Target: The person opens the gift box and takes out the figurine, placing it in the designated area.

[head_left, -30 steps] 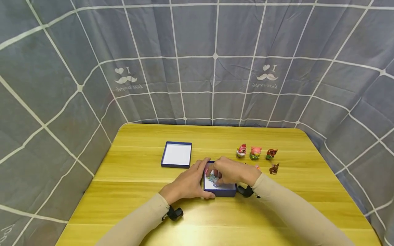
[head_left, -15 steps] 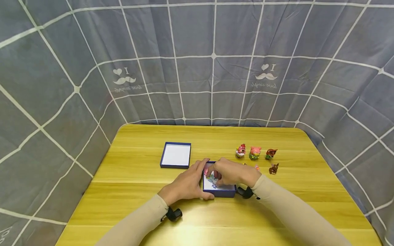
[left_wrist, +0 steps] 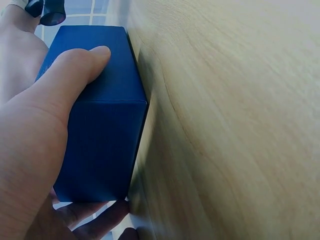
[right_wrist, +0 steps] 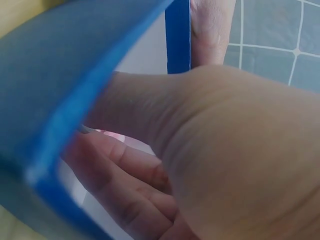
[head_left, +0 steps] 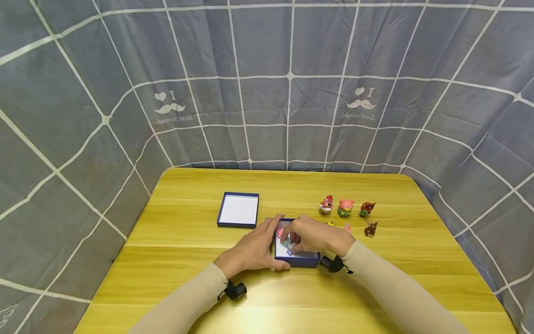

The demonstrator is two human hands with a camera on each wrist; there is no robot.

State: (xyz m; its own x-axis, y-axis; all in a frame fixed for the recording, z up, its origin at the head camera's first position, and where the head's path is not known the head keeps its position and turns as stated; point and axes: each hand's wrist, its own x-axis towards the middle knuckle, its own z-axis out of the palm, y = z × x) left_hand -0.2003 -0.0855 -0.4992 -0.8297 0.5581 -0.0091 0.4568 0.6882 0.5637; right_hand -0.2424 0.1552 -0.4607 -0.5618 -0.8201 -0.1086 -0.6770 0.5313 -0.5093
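Observation:
A small dark blue box [head_left: 297, 262] with a white inside stands on the table in front of me. My left hand [head_left: 254, 246] grips it from the left. In the left wrist view the thumb lies on one face of the blue box [left_wrist: 102, 155], with fingers at another side. My right hand [head_left: 314, 234] reaches down into the box, its thumb and fingers pinching a small light blue figurine [head_left: 286, 243], partly hidden by the fingers. A pink figurine [head_left: 280, 232] sits in the box's far left corner. In the right wrist view, the box wall covers the right fingertips.
The blue-rimmed lid [head_left: 239, 209] lies white side up at the back left. Behind the right hand stand a red-topped figurine [head_left: 326, 204], a pink pig figurine [head_left: 346, 208], brown figurines [head_left: 370, 229] and smaller ones partly hidden. A grey checked curtain [head_left: 267, 102] surrounds the table [head_left: 187, 204].
The right hand shifts very slightly inside the box, and more of the pink figurine and of a yellow one behind the hand shows. The left hand keeps its grip on the box.

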